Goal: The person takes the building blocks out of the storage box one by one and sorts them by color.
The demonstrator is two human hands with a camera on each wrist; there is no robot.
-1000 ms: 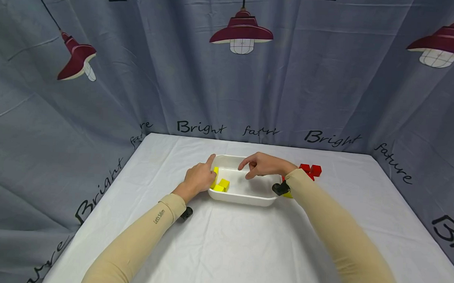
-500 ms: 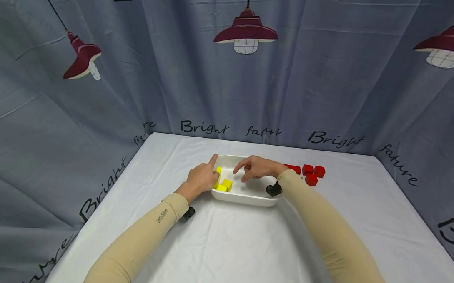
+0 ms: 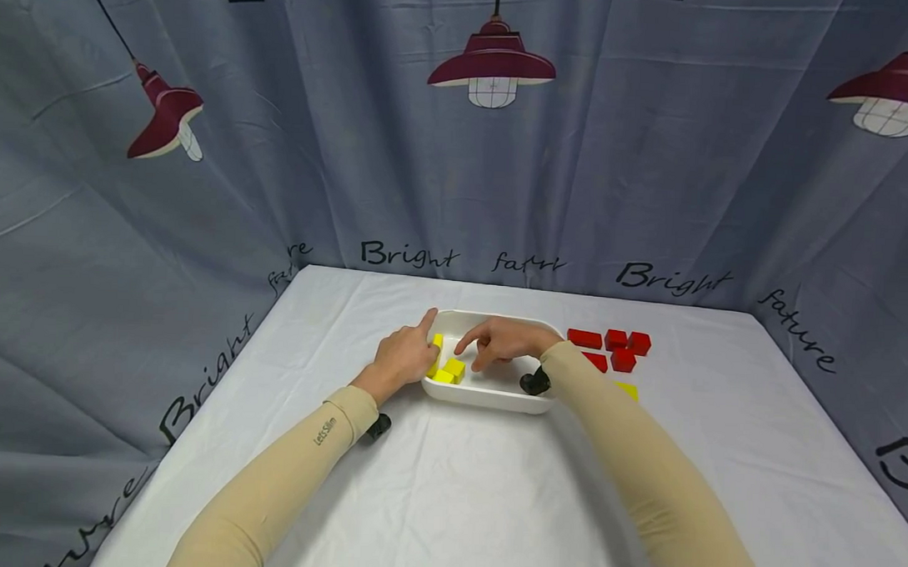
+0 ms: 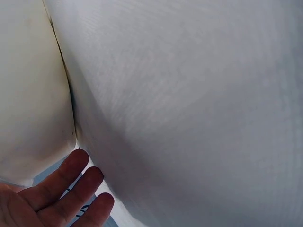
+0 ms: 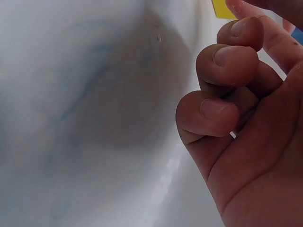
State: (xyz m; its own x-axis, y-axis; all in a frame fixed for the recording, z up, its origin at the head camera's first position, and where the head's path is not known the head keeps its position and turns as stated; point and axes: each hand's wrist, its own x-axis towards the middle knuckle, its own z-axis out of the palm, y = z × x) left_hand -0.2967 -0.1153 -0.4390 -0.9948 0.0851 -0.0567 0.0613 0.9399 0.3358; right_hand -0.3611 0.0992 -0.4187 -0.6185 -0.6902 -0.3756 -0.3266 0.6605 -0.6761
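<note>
In the head view a white tray [image 3: 487, 399] stands on the table. My left hand [image 3: 402, 355] holds its left rim, thumb over the inside. In the left wrist view, three fingers [image 4: 87, 187] lie along the tray's outer wall [image 4: 33, 94]. A tall yellow block [image 3: 436, 355] and two yellow cubes [image 3: 454, 369] sit inside at the left end. Over the tray's middle hovers my right hand [image 3: 506, 339], index finger and thumb apart with nothing between them. Its other fingers [image 5: 215, 113] are loosely curled in the right wrist view, where part of a yellow block [image 5: 222, 8] shows.
Right of the tray lie several red blocks [image 3: 622, 359], some of them long. A yellow block [image 3: 627, 391] there is partly covered by the right sleeve [image 3: 636, 457]. The white tablecloth [image 3: 462, 492] runs back to a grey curtain [image 3: 457, 192].
My right hand has moved left across the tray towards the yellow blocks, uncovering more red blocks and a yellow one at the right. The left hand stays at the rim.
</note>
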